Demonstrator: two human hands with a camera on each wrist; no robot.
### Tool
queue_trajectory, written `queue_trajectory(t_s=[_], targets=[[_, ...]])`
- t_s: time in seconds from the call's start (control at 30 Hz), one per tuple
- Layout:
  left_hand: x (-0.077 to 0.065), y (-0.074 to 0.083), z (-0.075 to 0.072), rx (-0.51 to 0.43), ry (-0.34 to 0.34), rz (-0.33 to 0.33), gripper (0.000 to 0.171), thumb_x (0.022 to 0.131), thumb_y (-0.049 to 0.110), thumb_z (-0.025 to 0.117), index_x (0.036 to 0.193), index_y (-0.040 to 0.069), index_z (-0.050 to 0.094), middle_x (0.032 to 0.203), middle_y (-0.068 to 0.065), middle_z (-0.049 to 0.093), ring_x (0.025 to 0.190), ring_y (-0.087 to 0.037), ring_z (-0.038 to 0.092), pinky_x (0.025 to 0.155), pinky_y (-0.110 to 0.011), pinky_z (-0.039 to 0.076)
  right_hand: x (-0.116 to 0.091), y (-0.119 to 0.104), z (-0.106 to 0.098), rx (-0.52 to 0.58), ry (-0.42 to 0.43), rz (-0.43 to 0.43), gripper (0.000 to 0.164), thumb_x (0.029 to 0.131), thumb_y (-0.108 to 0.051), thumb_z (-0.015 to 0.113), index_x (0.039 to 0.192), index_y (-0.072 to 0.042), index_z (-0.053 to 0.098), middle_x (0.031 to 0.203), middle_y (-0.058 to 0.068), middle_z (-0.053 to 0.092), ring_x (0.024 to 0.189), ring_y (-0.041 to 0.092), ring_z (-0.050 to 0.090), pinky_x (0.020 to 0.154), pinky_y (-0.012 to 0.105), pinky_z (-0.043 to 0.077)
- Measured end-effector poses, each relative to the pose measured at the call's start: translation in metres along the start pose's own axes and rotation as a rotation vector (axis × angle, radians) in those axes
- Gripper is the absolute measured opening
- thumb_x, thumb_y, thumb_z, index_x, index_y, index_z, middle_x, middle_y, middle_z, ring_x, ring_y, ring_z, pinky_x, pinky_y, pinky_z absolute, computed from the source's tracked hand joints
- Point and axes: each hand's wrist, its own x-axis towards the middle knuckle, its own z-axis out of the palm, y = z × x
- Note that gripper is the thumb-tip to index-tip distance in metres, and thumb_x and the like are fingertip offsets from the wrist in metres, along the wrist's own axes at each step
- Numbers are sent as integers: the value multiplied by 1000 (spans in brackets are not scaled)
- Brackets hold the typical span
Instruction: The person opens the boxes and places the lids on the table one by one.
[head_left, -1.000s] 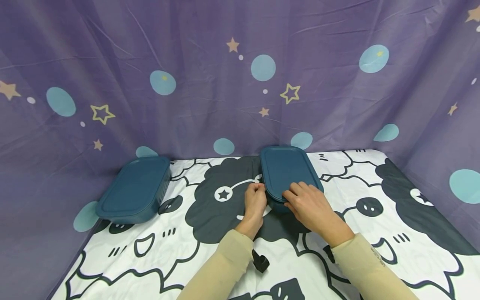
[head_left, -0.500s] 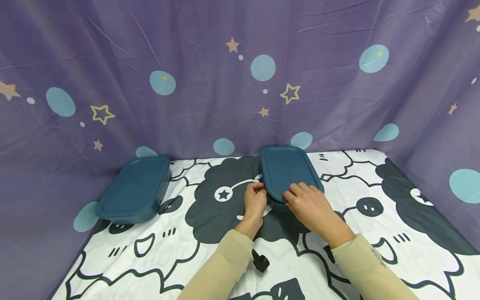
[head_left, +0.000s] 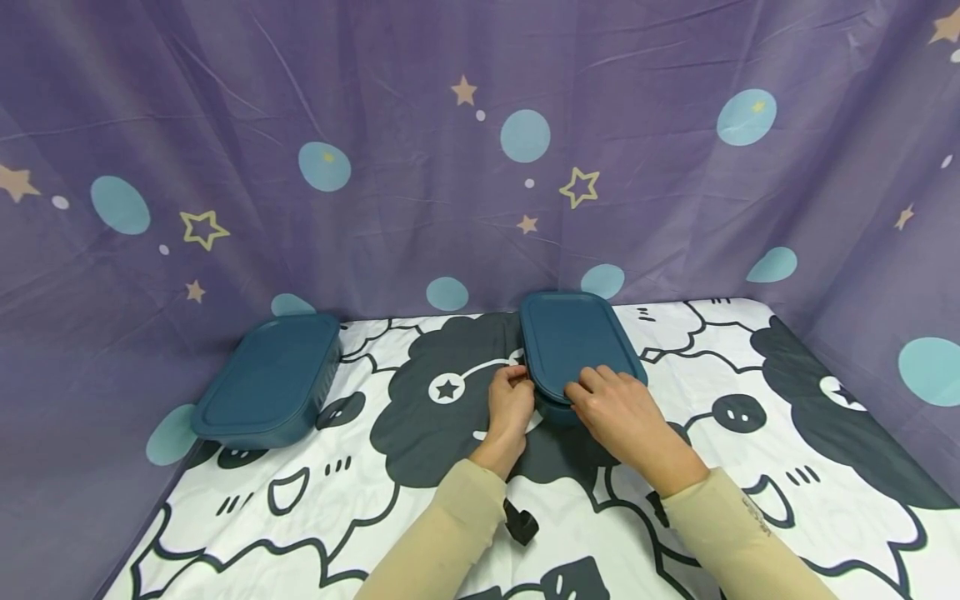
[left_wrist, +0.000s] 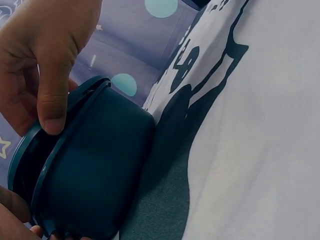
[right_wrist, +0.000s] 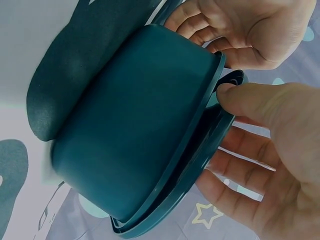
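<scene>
A dark blue food container (right_wrist: 135,120) stands on the patterned cloth, its lid (head_left: 573,342) lying over the top. Along the near end the lid sits raised from the rim, with a narrow dark gap. My right hand (head_left: 622,412) pinches that near lid edge; in the right wrist view its thumb (right_wrist: 240,97) is in the gap and its fingers lie over the lid's top. At the left side, my left hand (head_left: 510,412) holds the container by the rim near the corner, fingers (right_wrist: 195,27) curled against the wall. The container's inside is hidden.
A second dark blue lidded container (head_left: 273,375) stands at the left edge of the table. White cloth (head_left: 360,517) with dark cartoon sheep covers the tabletop. A purple curtain (head_left: 420,192) with stars and dots hangs right behind and along both sides.
</scene>
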Motion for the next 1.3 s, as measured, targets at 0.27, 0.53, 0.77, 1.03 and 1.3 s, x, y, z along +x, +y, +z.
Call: queue_trajectory(t_s=[0.27,0.53,0.77,1.03,1.3], targets=[[1,1,0,-10,-10,-12,30,81,-4,50,110,-4,59,93,-12,59,76,-18,53,62,-25,43,1,0,-1,12,11,17,10,78,-9,70,84,-8,62,76,7,50,65,25,49,49,37,41],[1,1,0,-10,-17,-12,32,80,-4,50,110,-5,59,91,-10,59,72,-16,52,61,-24,43,1,-1,-2,4,47,58,13,76,-6,71,85,-7,61,74,7,50,63,25,50,46,36,42],[1,0,-1,-2,-17,-1,32,80,-3,51,111,-6,59,92,-12,59,74,-17,53,63,-25,43,1,-1,-9,21,39,107,19,73,-6,74,88,-7,62,75,8,51,64,25,51,46,37,45],[1,1,0,3,-16,-4,33,79,-3,52,112,-5,60,95,-13,61,78,-18,55,65,-25,44,1,0,-13,41,34,142,18,74,-6,73,88,-8,61,74,6,49,64,24,51,41,37,43],[1,0,-1,14,-12,-5,33,80,-3,52,112,-5,60,96,-13,61,80,-20,55,65,-25,44,0,1,-16,36,64,168,19,75,-4,69,92,-7,61,75,7,49,63,25,52,38,37,41]])
